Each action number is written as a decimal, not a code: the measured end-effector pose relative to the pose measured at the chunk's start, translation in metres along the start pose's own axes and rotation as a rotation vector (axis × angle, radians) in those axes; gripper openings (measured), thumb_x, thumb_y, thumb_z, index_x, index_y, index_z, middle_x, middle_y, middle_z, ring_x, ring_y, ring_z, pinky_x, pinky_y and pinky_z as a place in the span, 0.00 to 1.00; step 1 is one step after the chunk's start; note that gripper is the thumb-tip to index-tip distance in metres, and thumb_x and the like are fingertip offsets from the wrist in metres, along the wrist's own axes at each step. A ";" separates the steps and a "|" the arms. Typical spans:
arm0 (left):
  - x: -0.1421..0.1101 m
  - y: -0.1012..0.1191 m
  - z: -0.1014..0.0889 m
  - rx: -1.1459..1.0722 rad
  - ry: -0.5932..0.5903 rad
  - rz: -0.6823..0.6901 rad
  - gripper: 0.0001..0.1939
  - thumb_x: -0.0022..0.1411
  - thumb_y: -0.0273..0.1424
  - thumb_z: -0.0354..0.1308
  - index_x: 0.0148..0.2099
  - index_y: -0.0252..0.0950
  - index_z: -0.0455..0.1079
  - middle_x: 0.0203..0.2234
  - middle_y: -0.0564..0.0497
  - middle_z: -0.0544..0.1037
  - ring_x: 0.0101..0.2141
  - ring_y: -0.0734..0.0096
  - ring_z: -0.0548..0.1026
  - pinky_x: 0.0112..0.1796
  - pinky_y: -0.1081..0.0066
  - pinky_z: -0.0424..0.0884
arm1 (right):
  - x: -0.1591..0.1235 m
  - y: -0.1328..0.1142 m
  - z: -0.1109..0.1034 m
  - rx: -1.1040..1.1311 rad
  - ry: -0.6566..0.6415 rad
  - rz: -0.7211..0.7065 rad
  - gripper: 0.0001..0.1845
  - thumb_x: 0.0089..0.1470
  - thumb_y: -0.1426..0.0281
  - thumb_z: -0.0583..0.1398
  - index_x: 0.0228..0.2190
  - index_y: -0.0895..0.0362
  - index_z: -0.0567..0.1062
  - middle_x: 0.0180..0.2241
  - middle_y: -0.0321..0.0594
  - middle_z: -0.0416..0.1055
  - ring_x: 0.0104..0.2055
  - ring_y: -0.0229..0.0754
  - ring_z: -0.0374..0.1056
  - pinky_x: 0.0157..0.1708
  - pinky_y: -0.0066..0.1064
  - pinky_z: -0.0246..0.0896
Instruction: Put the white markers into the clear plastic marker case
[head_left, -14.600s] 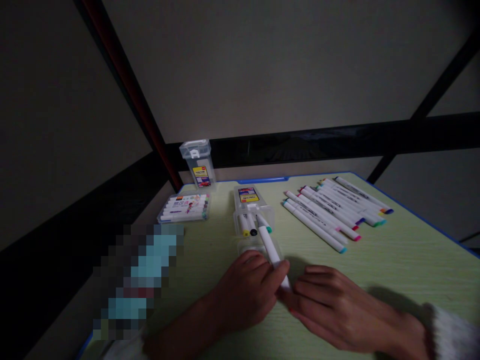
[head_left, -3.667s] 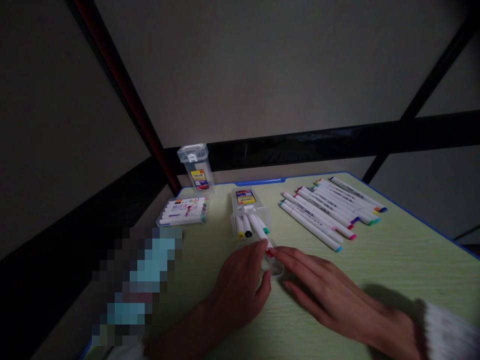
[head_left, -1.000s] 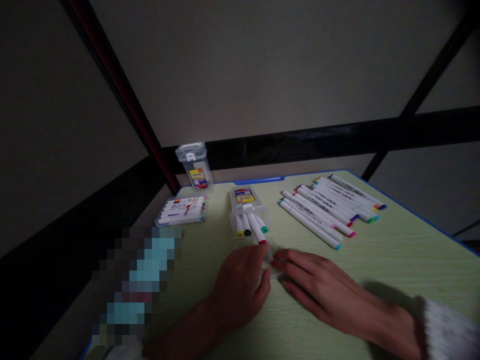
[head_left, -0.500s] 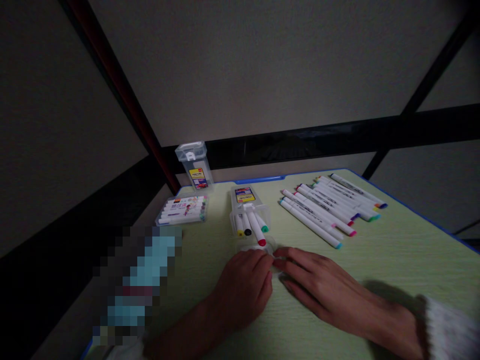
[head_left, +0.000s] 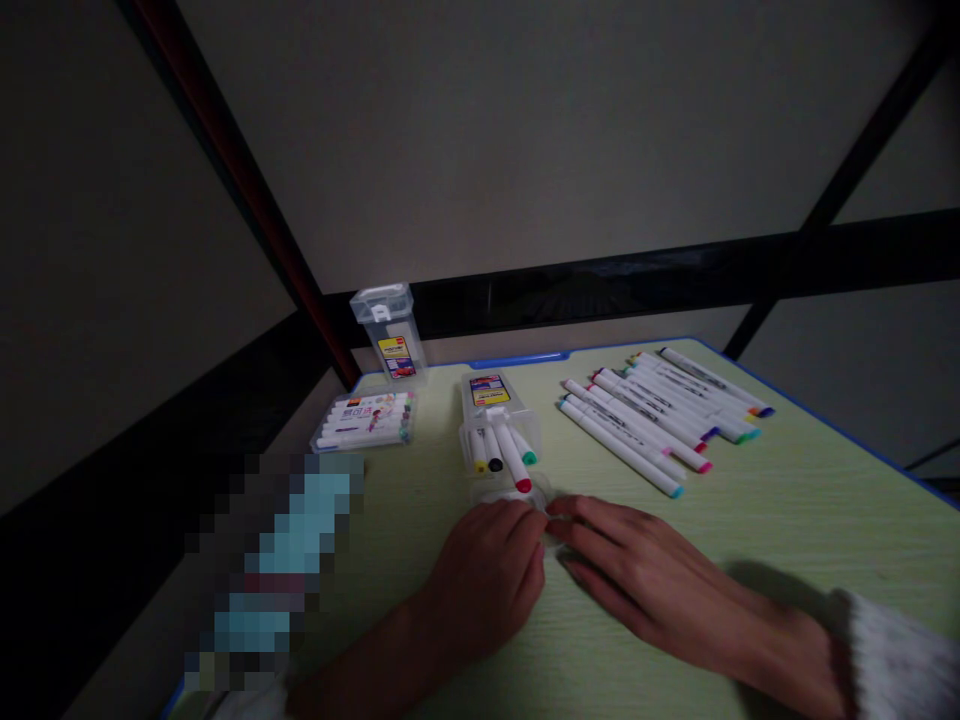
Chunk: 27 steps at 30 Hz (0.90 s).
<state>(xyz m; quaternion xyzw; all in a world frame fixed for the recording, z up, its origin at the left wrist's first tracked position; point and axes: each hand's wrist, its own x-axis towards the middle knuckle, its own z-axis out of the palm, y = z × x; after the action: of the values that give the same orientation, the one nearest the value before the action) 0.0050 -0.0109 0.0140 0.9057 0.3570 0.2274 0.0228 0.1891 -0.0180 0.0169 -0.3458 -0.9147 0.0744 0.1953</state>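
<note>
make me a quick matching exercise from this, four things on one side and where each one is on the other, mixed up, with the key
Things
1. red-ended marker
2. loose markers
3. flat marker pack
4. right hand

Places
A. on the left, in front of the upright case
B. fingertips close by the open clear lid
C. sticking out of the lying case
D. spread side by side on the right part of the table

Right pairs: 1-C, 2-D, 3-A, 4-B
</note>
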 end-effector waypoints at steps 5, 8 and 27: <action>0.000 0.001 -0.001 0.004 0.002 -0.008 0.09 0.57 0.22 0.44 0.38 0.33 0.64 0.33 0.46 0.73 0.35 0.64 0.71 0.38 0.64 0.70 | 0.000 0.000 0.000 0.001 0.018 -0.017 0.15 0.56 0.76 0.49 0.44 0.59 0.66 0.40 0.47 0.68 0.41 0.44 0.67 0.40 0.38 0.67; 0.000 0.000 -0.001 0.006 0.003 -0.010 0.09 0.57 0.22 0.44 0.38 0.33 0.64 0.33 0.46 0.73 0.35 0.64 0.71 0.37 0.64 0.70 | -0.001 -0.001 0.000 -0.004 0.056 -0.028 0.15 0.56 0.75 0.48 0.45 0.59 0.65 0.40 0.46 0.69 0.42 0.44 0.67 0.40 0.37 0.67; 0.001 0.001 -0.003 0.001 -0.037 -0.002 0.08 0.57 0.21 0.45 0.35 0.34 0.64 0.31 0.48 0.72 0.33 0.66 0.70 0.37 0.66 0.69 | -0.005 0.017 0.014 -0.235 0.132 0.238 0.16 0.53 0.72 0.52 0.44 0.61 0.66 0.47 0.52 0.63 0.49 0.52 0.60 0.44 0.46 0.59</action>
<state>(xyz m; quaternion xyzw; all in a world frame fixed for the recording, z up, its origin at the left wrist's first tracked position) 0.0049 -0.0116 0.0175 0.9094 0.3574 0.2106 0.0293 0.1966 -0.0087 -0.0018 -0.4761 -0.8550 -0.0332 0.2031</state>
